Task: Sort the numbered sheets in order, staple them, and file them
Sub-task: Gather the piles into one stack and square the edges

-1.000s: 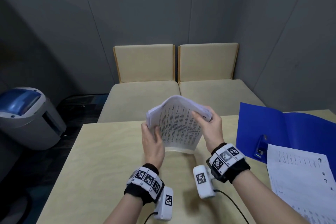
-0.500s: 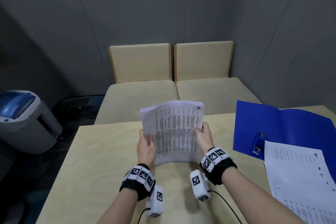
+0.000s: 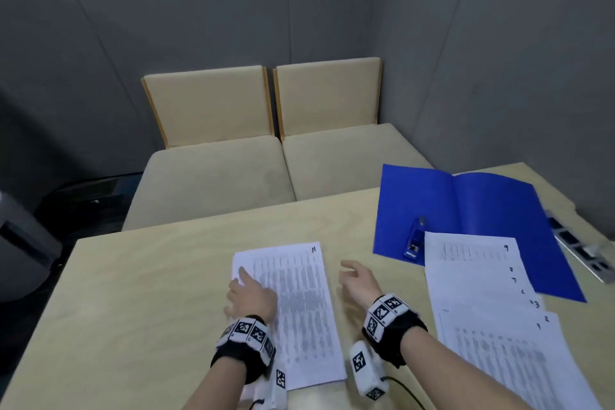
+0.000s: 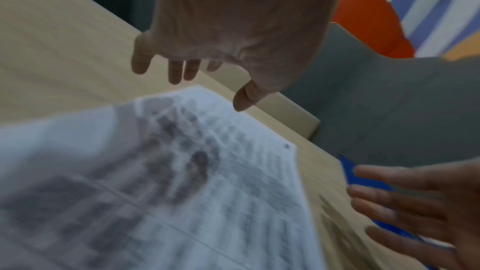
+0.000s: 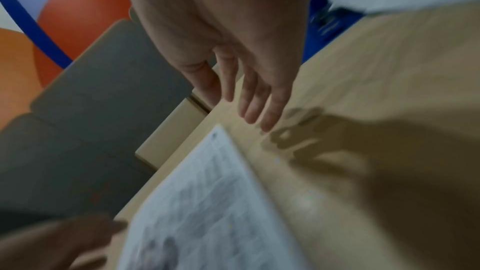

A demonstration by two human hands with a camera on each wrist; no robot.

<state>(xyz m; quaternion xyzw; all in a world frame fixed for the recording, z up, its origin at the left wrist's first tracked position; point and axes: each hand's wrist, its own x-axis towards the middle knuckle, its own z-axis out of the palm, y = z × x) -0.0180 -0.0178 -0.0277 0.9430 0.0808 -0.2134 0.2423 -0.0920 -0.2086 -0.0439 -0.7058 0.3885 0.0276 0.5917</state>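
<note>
A stack of printed sheets (image 3: 299, 309) lies flat on the wooden table (image 3: 149, 293), its top sheet marked 11. My left hand (image 3: 248, 289) hovers over the stack's left edge with fingers spread and straight, holding nothing; the left wrist view shows it (image 4: 187, 69) above the paper (image 4: 182, 171). My right hand (image 3: 356, 276) is open over bare table just right of the stack, also seen in the right wrist view (image 5: 254, 100). A second, fanned set of numbered sheets (image 3: 482, 326) lies at the right, overlapping an open blue folder (image 3: 482, 206). A blue stapler (image 3: 414, 240) rests on the folder.
Two beige cushioned seats (image 3: 266, 170) stand behind the table's far edge. A power strip (image 3: 579, 250) lies at the table's right edge. A grey bin (image 3: 20, 236) stands on the floor at the left. Grey walls close in behind and to the right.
The stack, held upright between both hands before, now lies flat on the table. Both hands have let go of it and opened.
</note>
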